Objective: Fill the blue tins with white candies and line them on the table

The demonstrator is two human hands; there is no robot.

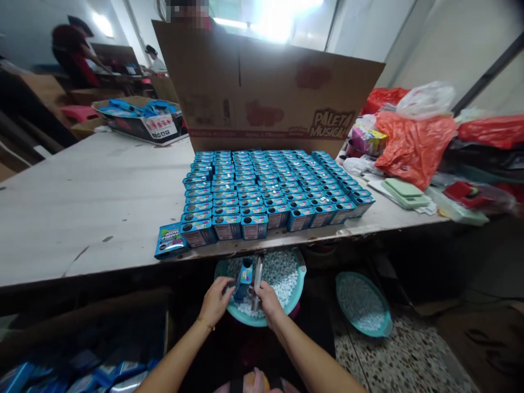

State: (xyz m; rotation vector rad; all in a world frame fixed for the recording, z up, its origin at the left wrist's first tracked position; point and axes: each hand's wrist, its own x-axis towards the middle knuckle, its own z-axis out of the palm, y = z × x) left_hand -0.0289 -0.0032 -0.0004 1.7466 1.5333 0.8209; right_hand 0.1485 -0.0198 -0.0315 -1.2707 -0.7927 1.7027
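My left hand (215, 299) holds a small blue box (244, 277) over a teal basin (298, 293) filled with small white pellets, below the table's front edge. My right hand (267, 299) grips a metal scoop (257, 278) right beside the box, above the pellets. On the table (82, 196) stand several rows of the same blue boxes (270, 185), open at the top, packed tightly together. One blue box (170, 240) lies flat at the left end of the front row.
A large cardboard flap (262, 93) rises behind the boxes. A second teal basin (362, 303) of pellets sits on the floor at right. Red and white plastic bags (413, 136) pile at the table's right. People work at far tables, back left. Flat blue boxes (61, 376) lie bottom left.
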